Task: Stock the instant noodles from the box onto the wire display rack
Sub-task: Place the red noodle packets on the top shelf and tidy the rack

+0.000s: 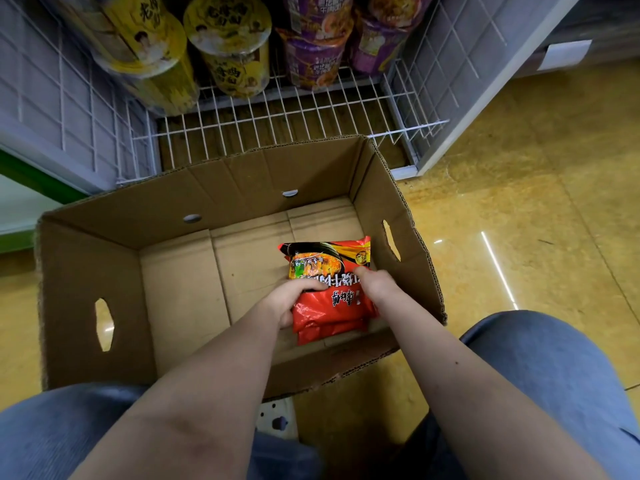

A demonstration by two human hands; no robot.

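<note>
Instant noodle packets (332, 271), red, in a small stack of at least three, lying on the bottom of an open cardboard box (90, 271), in its near right part close to the right wall. Left hand (287, 303) grips the stack's left edge, its fingers (311, 286) curled together over the top packet. Right hand (379, 285) holds the stack's right edge, one digit pressed flat on the top packet; its other fingers are hidden behind the stack, so whether they are spread cannot be told. The box stands on a glossy yellow floor (519, 168), its far wall just in front of the wire display rack (277, 112). On the rack's white wire shelf stand yellow cup noodles (228, 46) at left and purple cup noodles (318, 46) at right, stacked two high; the shelf's front strip is bare wire. Knees in blue jeans (554, 375) flank the box's near side
</note>
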